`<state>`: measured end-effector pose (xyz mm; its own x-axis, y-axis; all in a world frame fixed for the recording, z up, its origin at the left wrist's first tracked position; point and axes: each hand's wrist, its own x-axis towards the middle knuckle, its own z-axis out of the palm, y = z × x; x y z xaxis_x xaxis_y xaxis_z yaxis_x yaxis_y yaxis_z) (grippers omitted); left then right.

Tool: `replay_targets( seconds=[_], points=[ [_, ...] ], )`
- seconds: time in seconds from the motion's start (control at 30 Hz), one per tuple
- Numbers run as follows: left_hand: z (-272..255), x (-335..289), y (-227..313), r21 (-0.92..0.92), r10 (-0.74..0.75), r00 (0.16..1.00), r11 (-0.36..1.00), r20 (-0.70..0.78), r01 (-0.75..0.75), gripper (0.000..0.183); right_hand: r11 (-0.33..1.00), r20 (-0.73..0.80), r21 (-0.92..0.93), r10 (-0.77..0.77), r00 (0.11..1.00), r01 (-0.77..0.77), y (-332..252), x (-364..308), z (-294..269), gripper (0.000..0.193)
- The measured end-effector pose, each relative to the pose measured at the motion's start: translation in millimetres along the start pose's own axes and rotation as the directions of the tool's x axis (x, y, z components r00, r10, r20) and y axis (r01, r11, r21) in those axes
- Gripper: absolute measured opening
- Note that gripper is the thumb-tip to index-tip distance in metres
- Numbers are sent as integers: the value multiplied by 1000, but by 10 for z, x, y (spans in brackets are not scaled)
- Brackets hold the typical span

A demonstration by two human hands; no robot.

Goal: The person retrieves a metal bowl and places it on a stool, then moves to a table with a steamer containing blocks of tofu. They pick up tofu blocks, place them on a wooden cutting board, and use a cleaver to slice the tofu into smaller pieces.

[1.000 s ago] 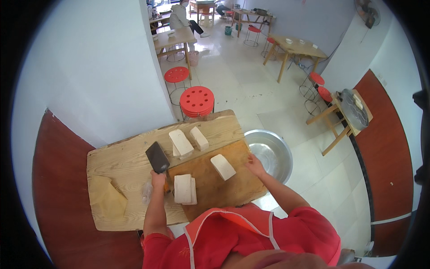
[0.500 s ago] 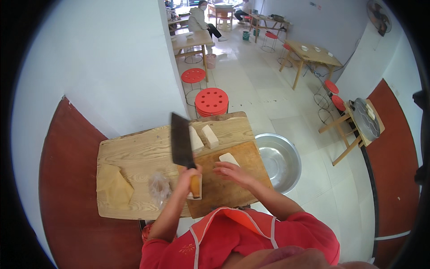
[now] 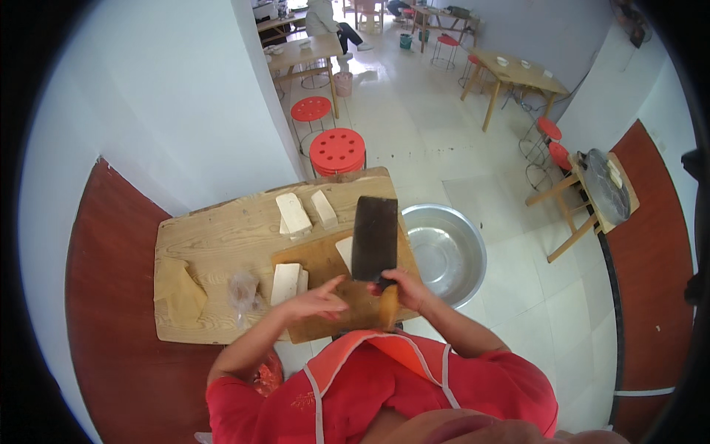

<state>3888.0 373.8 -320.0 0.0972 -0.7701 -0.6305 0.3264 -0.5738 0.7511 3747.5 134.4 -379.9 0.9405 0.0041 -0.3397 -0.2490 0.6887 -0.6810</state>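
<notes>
My right hand [image 3: 404, 289] grips a cleaver [image 3: 375, 238] by its wooden handle, with the broad dark blade raised flat over the chopping board [image 3: 355, 313]. My left hand [image 3: 321, 302] holds nothing; its fingers are apart above the board, left of the cleaver's handle. Under the blade's left edge a white block like tofu [image 3: 344, 250] shows in part. Just behind my left hand stand white tofu-like blocks [image 3: 286, 284], close together on the board's left side. More pale blocks [image 3: 294, 214] lie beyond the board, with a narrower block [image 3: 324, 209] beside them.
On the wooden table's [image 3: 214, 237] left side lie a tan cloth [image 3: 180, 288] and a clear plastic bag [image 3: 244, 292]. A large metal basin [image 3: 451, 251] stands right of the table. Red stools [image 3: 338, 150] are stacked behind it. A person [image 3: 322, 18] sits far off.
The cleaver has passed from my left hand to my right and moved rightward. My left hand is now free, lower over the board. The whole view has shifted slightly.
</notes>
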Motion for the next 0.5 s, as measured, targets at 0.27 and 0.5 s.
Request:
replay_targets(
  seconds=[0.27,0.5],
  points=[
    [210,-730,1401,685,844,367,533,-392,-496,71,995,-326,31,96,941,-91,-448,-332,-897,22],
    [718,-210,1479,866,926,170,376,-337,-330,61,823,-242,-568,-140,960,-23,-400,-408,-1231,21]
  ],
)
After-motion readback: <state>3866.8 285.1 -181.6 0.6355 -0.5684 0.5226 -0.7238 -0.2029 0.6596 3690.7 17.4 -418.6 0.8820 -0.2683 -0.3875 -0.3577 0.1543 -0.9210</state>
